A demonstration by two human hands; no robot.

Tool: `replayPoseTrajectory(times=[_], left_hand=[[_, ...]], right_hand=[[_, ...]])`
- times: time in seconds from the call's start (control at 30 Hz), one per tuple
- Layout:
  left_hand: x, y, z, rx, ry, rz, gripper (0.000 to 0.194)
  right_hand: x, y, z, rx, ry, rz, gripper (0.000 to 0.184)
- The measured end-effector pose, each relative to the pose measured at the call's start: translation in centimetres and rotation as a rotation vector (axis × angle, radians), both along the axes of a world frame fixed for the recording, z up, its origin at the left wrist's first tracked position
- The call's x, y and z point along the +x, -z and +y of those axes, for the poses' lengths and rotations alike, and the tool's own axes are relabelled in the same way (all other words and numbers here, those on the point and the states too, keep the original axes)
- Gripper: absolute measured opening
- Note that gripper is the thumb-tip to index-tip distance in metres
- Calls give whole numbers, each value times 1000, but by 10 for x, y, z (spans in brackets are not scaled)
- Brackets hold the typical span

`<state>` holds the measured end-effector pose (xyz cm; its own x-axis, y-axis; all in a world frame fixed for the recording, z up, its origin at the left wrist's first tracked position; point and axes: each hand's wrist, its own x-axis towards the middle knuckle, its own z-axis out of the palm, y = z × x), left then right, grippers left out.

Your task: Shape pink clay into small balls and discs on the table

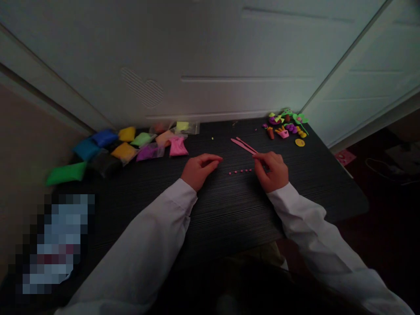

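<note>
Pink balls point(242, 171): five tiny ones in a short row on the black tabletop point(223, 218), between the two hands, the row's right end just beside the right hand.
Left hand point(201, 169): near the row's left end, thumb and fingers brought together at the tips; I cannot tell whether anything small is pinched between them.
Right hand point(272, 170): fingers curled, thumb against the index finger; I cannot tell whether it grips anything. Its fingertips overlap the near ends of the pink tools.
Pink tools point(243, 146): a flat, knife-like one and a thinner one, lying side by side at a slant beyond the row.
Yellow-green speck point(212, 138): alone on the wood, left of the tools.
Coloured packets point(177, 146): grouped at the back left, among them green, blue, yellow, black, purple and pink.
Small models point(284, 132): clustered at the back right, in purple, green, brown, yellow and pink.
Yellow disc point(299, 142): flat, just in front of that cluster.
White panel point(210, 52): upright behind the table, a striped heart point(144, 89) on its left part.
Sleeves point(144, 236): white, long, on both arms.
</note>
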<state>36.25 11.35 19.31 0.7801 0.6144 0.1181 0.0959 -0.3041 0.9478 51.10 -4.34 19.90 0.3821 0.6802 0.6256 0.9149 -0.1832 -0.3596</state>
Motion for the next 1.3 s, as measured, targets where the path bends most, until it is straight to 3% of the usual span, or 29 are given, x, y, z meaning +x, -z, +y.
replayPoseTrajectory(times=[0.17, 0.3, 0.57, 0.73, 0.93, 1.03, 1.1, 1.2, 1.3], left_hand=[[4, 0, 1, -466, -68, -254, 15], [3, -5, 3, -667, -58, -329, 13], [-1, -7, 11, -776, -20, -383, 12], [-1, -8, 12, -780, -34, -360, 12], [-3, -10, 14, -786, -58, -424, 16], [-5, -7, 19, -732, -133, -531, 24], [-5, -5, 21, -610, -209, -531, 23], [-4, -2, 20, -207, -360, -349, 11], [-3, 0, 16, 184, -350, -119, 20]], right_hand=[[-13, 6, 8, -204, -158, -74, 20], [-25, 5, 15, -348, -162, -136, 26], [-26, 6, 16, -372, -188, -179, 24], [-23, 12, -4, -361, -191, -206, 19], [-29, 9, -20, -462, -220, -234, 27], [-32, 7, -20, -498, -190, -225, 31], [-34, 5, -20, -505, -178, -223, 31], [-35, 3, -20, -513, -219, -237, 30], [-35, 2, -20, -512, -230, -234, 33]])
